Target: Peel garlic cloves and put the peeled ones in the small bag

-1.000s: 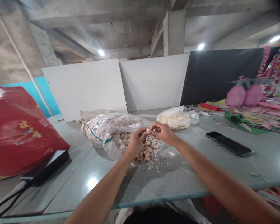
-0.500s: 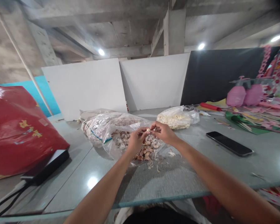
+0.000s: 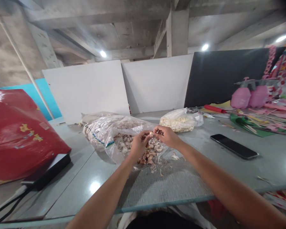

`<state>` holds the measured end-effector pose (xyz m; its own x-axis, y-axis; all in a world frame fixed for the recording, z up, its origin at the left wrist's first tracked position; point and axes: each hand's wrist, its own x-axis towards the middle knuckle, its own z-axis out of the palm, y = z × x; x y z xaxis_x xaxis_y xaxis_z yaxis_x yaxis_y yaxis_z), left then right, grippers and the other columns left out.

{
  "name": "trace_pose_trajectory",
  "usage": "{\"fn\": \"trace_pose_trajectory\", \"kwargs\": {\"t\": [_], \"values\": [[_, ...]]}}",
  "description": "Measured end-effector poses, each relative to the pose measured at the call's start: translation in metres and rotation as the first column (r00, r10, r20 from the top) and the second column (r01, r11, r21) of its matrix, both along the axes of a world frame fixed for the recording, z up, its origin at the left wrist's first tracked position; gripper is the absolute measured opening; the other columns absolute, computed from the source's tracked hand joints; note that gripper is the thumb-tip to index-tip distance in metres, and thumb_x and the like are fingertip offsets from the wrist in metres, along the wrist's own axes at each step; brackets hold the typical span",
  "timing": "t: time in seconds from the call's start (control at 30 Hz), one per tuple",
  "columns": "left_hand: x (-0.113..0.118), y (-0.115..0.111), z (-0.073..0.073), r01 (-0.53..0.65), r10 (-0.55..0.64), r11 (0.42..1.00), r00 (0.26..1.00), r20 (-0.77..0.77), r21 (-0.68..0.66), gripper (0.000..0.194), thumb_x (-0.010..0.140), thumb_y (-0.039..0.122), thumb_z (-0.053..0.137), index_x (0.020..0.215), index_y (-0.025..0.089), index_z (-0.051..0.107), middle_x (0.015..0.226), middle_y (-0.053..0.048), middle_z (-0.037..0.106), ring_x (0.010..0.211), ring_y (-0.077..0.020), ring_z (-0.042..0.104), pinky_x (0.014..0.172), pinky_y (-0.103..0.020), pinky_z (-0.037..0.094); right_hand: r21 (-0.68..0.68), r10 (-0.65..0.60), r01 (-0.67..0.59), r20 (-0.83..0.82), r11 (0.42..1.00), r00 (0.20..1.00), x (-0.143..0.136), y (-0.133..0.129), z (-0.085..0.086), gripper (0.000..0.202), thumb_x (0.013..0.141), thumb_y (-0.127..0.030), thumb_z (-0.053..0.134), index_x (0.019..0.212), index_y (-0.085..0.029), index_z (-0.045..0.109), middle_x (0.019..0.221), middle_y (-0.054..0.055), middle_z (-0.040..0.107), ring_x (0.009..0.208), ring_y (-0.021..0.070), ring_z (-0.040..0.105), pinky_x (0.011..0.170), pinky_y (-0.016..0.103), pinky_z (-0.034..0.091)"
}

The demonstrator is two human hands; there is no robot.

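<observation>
A small pale garlic clove (image 3: 151,133) is pinched between the fingertips of my left hand (image 3: 140,143) and my right hand (image 3: 165,135), which meet over an open clear plastic bag (image 3: 114,127). Unpeeled garlic cloves (image 3: 149,156) and loose skins spill from the bag's mouth beneath my hands. Just behind my right hand lies a knotted clear bag of pale peeled cloves (image 3: 177,121). A few bits of skin (image 3: 174,156) are scattered on the table right of the pile.
On the grey table (image 3: 181,187), a black phone (image 3: 233,146) lies to the right. A red bag (image 3: 21,133) and a black device with cables (image 3: 47,171) stand left. Pink bottles (image 3: 240,98) and green paper with sticks (image 3: 252,125) are at the far right.
</observation>
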<state>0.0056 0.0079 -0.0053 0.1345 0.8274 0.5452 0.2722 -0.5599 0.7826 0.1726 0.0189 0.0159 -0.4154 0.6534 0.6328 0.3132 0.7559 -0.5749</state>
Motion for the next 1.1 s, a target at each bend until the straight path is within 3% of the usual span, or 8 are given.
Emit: {"fn": "trace_pose_trajectory", "kwargs": {"t": [0.23, 0.63, 0.77, 0.87, 0.93, 1.1], "values": [[0.0004, 0.0004, -0.0005, 0.022, -0.022, 1.000, 0.999, 0.027, 0.011, 0.036, 0.076, 0.043, 0.054, 0.095, 0.013, 0.061, 0.046, 0.005, 0.045, 0.040, -0.0068, 0.041, 0.043, -0.018, 0.032, 0.038, -0.047, 0.048, -0.023, 0.998, 0.999, 0.0013, -0.0023, 0.0024, 0.021, 0.078, -0.039, 0.054, 0.081, -0.018, 0.054, 0.070, -0.001, 0.056, 0.059, 0.0091, 0.050, 0.056, 0.020, 0.039], [-0.0012, 0.0009, 0.0011, -0.043, 0.042, 0.999, 0.999, 0.030, 0.031, 0.035, 0.078, 0.043, 0.051, 0.095, 0.014, 0.062, 0.044, 0.005, 0.047, 0.041, -0.0076, 0.044, 0.044, -0.018, 0.034, 0.165, -0.113, 0.094, 0.110, 0.982, 0.988, 0.0032, -0.0015, 0.0027, 0.020, 0.084, -0.034, 0.045, 0.079, -0.017, 0.056, 0.070, 0.000, 0.057, 0.063, 0.0109, 0.049, 0.060, 0.022, 0.037], [-0.0011, 0.0032, 0.0008, -0.001, 0.002, 1.000, 0.995, 0.098, -0.007, 0.040, 0.079, 0.045, 0.048, 0.103, 0.015, 0.059, 0.045, 0.005, 0.048, 0.041, -0.0080, 0.045, 0.043, -0.017, 0.037, 0.020, -0.137, 0.137, -0.020, 0.990, 0.990, 0.0035, 0.0025, 0.0003, 0.029, 0.086, -0.040, 0.040, 0.083, -0.017, 0.058, 0.064, 0.000, 0.057, 0.052, 0.0097, 0.050, 0.052, 0.021, 0.039], [-0.0007, 0.0034, 0.0006, 0.012, -0.013, 1.000, 0.993, 0.117, 0.014, 0.039, 0.081, 0.045, 0.047, 0.103, 0.015, 0.058, 0.050, 0.004, 0.049, 0.041, -0.0070, 0.045, 0.042, -0.017, 0.037, -0.163, -0.058, 0.041, -0.098, 0.986, 0.994, 0.0006, 0.0040, -0.0003, 0.033, 0.081, -0.042, 0.045, 0.094, -0.017, 0.061, 0.067, 0.001, 0.061, 0.051, 0.0108, 0.055, 0.046, 0.021, 0.043], [-0.0005, 0.0035, 0.0002, 0.006, -0.010, 0.999, 0.993, 0.118, 0.033, 0.038, 0.080, 0.044, 0.047, 0.102, 0.015, 0.059, 0.053, 0.004, 0.048, 0.041, -0.0063, 0.045, 0.041, -0.016, 0.037, -0.233, -0.009, -0.015, -0.103, 0.972, 0.995, -0.0020, 0.0039, -0.0006, 0.033, 0.079, -0.044, 0.048, 0.087, -0.016, 0.064, 0.067, 0.002, 0.062, 0.053, 0.0127, 0.059, 0.046, 0.021, 0.045], [0.0003, 0.0041, -0.0015, 0.024, -0.024, 1.000, 0.994, 0.106, 0.005, 0.038, 0.078, 0.044, 0.051, 0.103, 0.015, 0.058, 0.058, 0.003, 0.052, 0.044, -0.0075, 0.048, 0.042, -0.018, 0.040, -0.221, 0.004, -0.024, -0.093, 0.975, 0.996, -0.0053, 0.0041, -0.0045, 0.028, 0.078, -0.039, 0.049, 0.080, -0.016, 0.066, 0.063, 0.001, 0.063, 0.054, 0.0132, 0.060, 0.048, 0.021, 0.045]]}}
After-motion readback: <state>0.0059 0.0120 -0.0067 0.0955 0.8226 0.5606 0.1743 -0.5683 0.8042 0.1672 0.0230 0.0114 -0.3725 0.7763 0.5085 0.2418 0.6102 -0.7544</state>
